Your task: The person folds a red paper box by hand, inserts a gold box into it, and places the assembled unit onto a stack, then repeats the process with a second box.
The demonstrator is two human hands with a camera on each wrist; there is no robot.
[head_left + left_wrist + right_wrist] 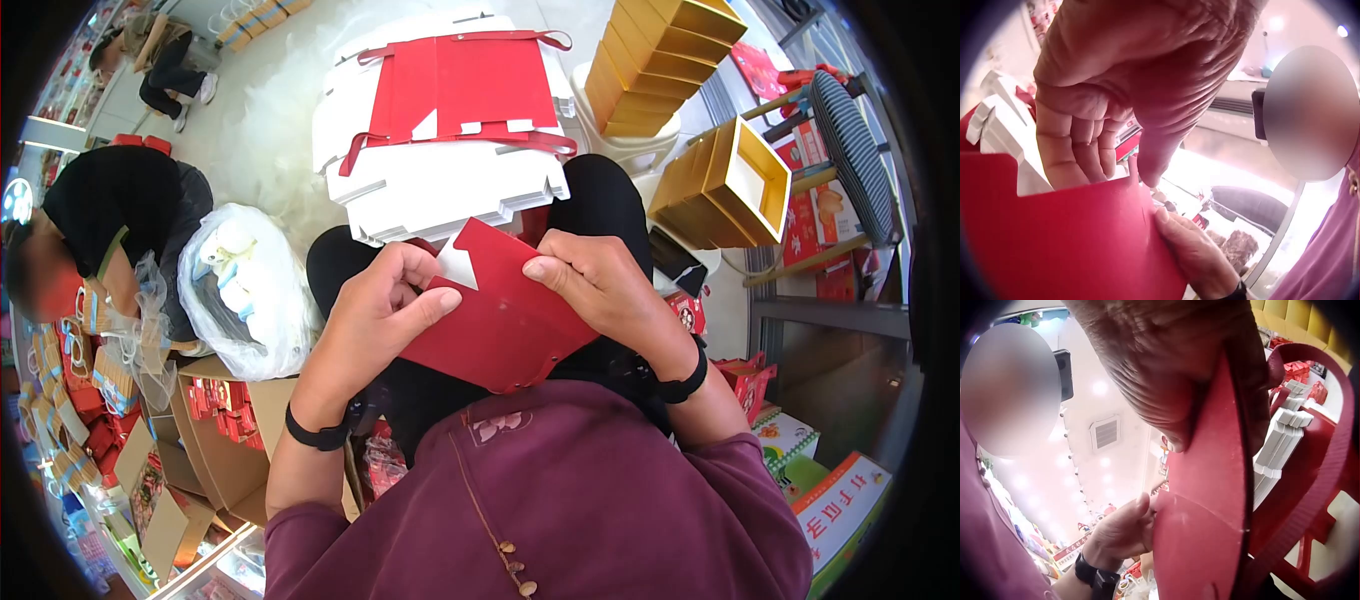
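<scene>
A red paperboard gift sleeve [500,330] with a ribbon handle [1339,437] is held over the person's lap. White shows at the notch in its upper edge. My left hand [375,300] pinches that edge beside the notch, thumb in front and fingers curled behind the panel in the left wrist view. At the opposite upper corner, my right hand [600,285] grips the sleeve with the thumb on its face and the fingers behind. Just beyond the hands, another red sleeve [465,85] with ribbon handles lies flat on a stack of white folded cardboard [440,210].
Gold boxes [640,70] are nested on a white stool at the right, near more gold boxes [705,190] and a striped chair [850,150]. On the left are a clear plastic bag [290,340], a cardboard box [215,430] and a bent-over person [120,200]. Another person [165,60] is farther back.
</scene>
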